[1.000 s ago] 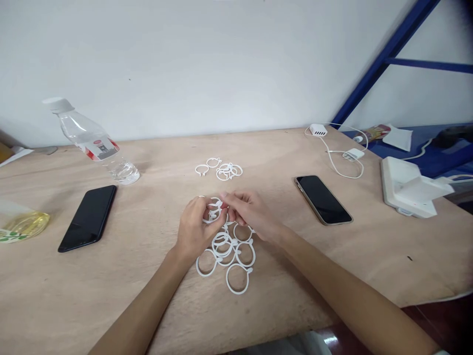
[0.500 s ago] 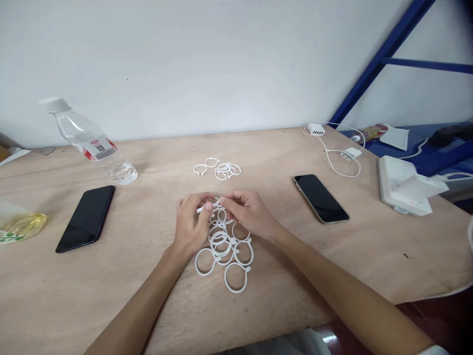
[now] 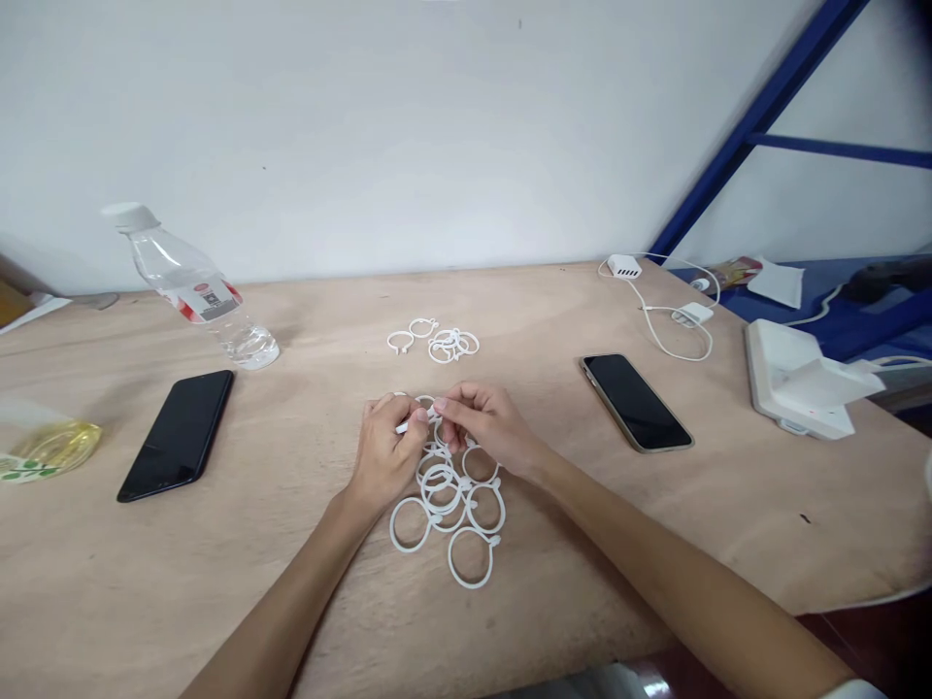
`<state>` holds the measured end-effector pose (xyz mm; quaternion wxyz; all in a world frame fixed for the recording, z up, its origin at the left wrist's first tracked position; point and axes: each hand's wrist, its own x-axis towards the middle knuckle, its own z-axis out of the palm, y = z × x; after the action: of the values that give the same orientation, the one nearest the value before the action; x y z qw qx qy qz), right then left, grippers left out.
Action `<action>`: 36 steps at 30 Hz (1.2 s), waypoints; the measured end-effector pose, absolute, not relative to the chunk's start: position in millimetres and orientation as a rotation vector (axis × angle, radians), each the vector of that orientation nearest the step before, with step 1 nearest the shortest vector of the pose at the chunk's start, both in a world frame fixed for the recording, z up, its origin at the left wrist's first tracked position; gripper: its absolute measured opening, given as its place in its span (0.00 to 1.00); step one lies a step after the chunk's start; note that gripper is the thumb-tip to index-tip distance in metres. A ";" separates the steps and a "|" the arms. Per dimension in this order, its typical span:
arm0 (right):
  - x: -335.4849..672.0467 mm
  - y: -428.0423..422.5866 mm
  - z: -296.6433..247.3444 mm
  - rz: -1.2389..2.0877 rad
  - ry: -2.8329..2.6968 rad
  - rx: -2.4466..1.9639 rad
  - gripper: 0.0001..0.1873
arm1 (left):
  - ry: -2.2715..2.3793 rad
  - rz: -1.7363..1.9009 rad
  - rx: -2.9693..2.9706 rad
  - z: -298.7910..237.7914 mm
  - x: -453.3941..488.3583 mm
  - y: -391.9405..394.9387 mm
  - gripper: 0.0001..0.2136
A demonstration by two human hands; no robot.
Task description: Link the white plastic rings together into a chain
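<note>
My left hand point(image 3: 385, 451) and my right hand point(image 3: 486, 424) meet at the middle of the wooden table point(image 3: 306, 573). Both pinch one white plastic ring point(image 3: 424, 415) between thumbs and fingertips, just above a pile of several white rings point(image 3: 449, 505) lying near my wrists. A second, smaller cluster of white rings point(image 3: 437, 342) lies farther back on the table, apart from my hands.
A black phone point(image 3: 179, 434) lies left, a second phone point(image 3: 636, 401) right. A tilted water bottle point(image 3: 190, 286) stands back left, a bag of yellow liquid point(image 3: 45, 447) at the left edge. White chargers with cables point(image 3: 674, 313) and a white device point(image 3: 797, 379) sit right.
My hands stay together on the ring, turning it slightly between the fingertips. The view has tilted a little, so everything sits slightly lower in the picture.
</note>
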<state>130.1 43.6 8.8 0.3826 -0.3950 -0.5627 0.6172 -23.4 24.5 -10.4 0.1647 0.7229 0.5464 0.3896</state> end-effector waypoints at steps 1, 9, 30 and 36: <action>131.3 51.7 8.1 1.513 -1.473 -1.051 0.15 | 1.589 1.111 2.041 -11.1 -22.9 24.8 0.15; 148.0 131.9 -4.2 0.454 -1.840 -1.790 0.12 | 1.645 1.125 2.120 -12.7 -20.0 22.9 0.13; 124.4 39.1 4.5 1.399 -1.513 -1.016 0.12 | 1.196 1.498 1.422 -4.9 -19.1 19.9 0.18; 124.8 31.0 7.1 1.015 -1.806 -1.101 0.14 | 1.190 1.356 1.482 -3.9 -19.2 19.1 0.15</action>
<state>124.8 31.0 7.1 0.3871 -0.4325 -0.7098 0.3990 -19.2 19.1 -3.9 0.3927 0.5837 0.4688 0.5341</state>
